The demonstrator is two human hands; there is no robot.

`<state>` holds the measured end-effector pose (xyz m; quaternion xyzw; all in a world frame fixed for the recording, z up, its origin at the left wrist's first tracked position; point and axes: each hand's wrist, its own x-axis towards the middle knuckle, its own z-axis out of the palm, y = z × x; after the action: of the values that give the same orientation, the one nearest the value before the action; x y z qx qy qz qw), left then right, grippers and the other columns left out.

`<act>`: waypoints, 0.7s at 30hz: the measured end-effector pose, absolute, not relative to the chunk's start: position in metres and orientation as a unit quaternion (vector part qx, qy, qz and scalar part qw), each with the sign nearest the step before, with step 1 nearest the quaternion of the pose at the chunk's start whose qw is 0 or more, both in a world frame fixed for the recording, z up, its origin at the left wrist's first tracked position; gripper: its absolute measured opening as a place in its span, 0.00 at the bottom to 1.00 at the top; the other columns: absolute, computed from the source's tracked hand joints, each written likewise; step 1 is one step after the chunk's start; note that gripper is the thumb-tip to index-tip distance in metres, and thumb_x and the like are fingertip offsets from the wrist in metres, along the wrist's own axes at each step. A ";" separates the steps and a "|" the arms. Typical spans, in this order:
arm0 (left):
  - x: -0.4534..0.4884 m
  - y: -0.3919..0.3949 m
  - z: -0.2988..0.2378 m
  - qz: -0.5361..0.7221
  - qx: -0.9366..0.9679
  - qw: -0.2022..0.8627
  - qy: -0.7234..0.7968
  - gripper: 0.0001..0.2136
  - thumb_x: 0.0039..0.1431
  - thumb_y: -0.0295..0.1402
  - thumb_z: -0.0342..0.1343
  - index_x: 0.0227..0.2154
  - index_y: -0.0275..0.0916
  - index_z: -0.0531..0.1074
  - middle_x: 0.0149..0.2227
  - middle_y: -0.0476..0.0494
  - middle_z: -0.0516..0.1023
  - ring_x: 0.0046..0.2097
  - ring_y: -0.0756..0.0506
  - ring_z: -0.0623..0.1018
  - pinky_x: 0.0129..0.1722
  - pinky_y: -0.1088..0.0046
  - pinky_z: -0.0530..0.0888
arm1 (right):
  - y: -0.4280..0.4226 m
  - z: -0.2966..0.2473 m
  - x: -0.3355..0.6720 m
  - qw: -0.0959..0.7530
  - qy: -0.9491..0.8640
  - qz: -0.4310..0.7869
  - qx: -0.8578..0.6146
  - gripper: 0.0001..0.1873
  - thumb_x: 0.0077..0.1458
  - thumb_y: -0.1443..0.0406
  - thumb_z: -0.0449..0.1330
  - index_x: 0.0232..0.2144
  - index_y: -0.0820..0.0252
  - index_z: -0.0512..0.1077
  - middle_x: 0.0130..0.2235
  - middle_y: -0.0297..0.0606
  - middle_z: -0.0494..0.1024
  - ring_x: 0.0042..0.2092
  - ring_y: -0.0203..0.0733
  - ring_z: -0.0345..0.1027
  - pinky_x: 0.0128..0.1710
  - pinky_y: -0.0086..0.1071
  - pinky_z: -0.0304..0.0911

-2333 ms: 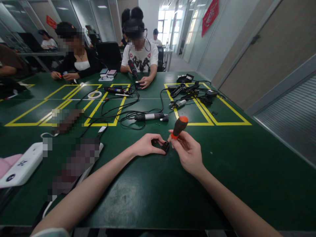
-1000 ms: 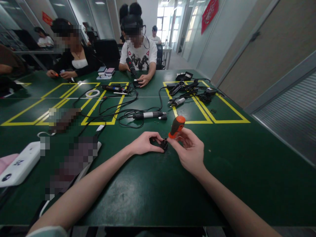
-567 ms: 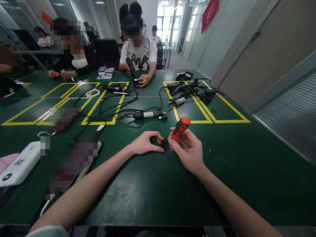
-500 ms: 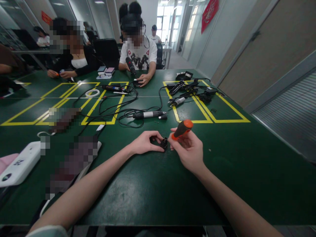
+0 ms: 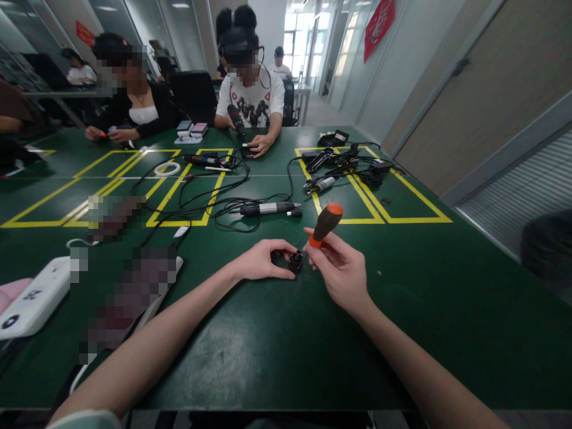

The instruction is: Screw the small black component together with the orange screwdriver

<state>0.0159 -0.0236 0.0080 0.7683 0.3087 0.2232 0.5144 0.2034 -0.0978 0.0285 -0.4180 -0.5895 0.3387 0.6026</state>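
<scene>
The left hand pinches a small black part on the bench, apparently steadying it; just right of that part, the right hand grips a tilted screwdriver low, probably for control.

Black part in left grip, screwdriver in right grip

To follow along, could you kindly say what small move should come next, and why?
Perhaps align the orange-and-black screwdriver with the small black part: the left hand pinches the part, and the right hand holds the screwdriver tilted beside it.
</scene>
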 end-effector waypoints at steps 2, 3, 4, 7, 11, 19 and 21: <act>0.015 -0.023 0.009 0.214 0.771 0.513 0.312 0.18 0.48 0.34 0.72 0.43 0.36 0.81 0.41 0.45 0.83 0.44 0.45 0.79 0.50 0.67 0.73 | -0.098 0.027 0.203 0.617 -0.578 0.335 -0.416 0.14 0.56 0.62 0.70 0.44 0.55 0.76 0.34 0.33 0.80 0.32 0.38 0.74 0.32 0.34 0.73; 0.016 -0.023 0.009 0.212 0.771 0.510 0.316 0.18 0.48 0.34 0.72 0.43 0.36 0.81 0.41 0.45 0.83 0.43 0.45 0.79 0.49 0.67 0.73 | -0.098 0.026 0.203 0.624 -0.573 0.334 -0.413 0.16 0.55 0.63 0.71 0.45 0.54 0.75 0.34 0.33 0.81 0.32 0.38 0.74 0.32 0.34 0.73; 0.016 -0.023 0.009 0.212 0.771 0.507 0.321 0.17 0.48 0.35 0.72 0.42 0.36 0.82 0.40 0.45 0.83 0.43 0.45 0.79 0.49 0.68 0.73 | -0.098 0.025 0.203 0.627 -0.572 0.334 -0.410 0.16 0.55 0.63 0.71 0.45 0.54 0.74 0.34 0.33 0.81 0.32 0.38 0.74 0.32 0.34 0.73; 0.017 -0.024 0.008 0.225 0.766 0.502 0.333 0.18 0.47 0.35 0.73 0.41 0.36 0.81 0.37 0.47 0.82 0.41 0.46 0.78 0.47 0.69 0.72 | -0.099 0.026 0.204 0.612 -0.587 0.341 -0.405 0.10 0.60 0.62 0.66 0.44 0.55 0.75 0.36 0.35 0.81 0.30 0.37 0.72 0.31 0.33 0.72; 0.018 -0.025 0.007 0.232 0.758 0.507 0.338 0.20 0.45 0.36 0.74 0.41 0.36 0.80 0.35 0.48 0.79 0.40 0.47 0.76 0.44 0.70 0.70 | -0.098 0.026 0.205 0.585 -0.608 0.348 -0.409 0.10 0.65 0.60 0.60 0.46 0.56 0.76 0.34 0.35 0.78 0.29 0.36 0.69 0.31 0.34 0.70; 0.018 -0.025 0.008 0.232 0.759 0.499 0.347 0.21 0.45 0.39 0.74 0.42 0.37 0.80 0.34 0.49 0.78 0.39 0.46 0.74 0.44 0.70 0.71 | -0.094 0.018 0.203 0.634 -0.575 0.330 -0.398 0.13 0.62 0.60 0.66 0.46 0.51 0.68 0.36 0.32 0.80 0.32 0.37 0.74 0.33 0.33 0.71; 0.018 -0.025 0.008 0.234 0.758 0.503 0.344 0.21 0.45 0.38 0.74 0.42 0.37 0.80 0.35 0.48 0.78 0.39 0.46 0.74 0.44 0.70 0.71 | -0.094 0.020 0.203 0.628 -0.580 0.332 -0.398 0.11 0.62 0.60 0.65 0.45 0.52 0.69 0.36 0.33 0.79 0.31 0.37 0.72 0.32 0.33 0.70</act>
<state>0.0183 -0.0248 0.0076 0.7578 0.3436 0.2339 0.5029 0.2029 -0.0941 0.0195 -0.3979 -0.5804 0.3324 0.6280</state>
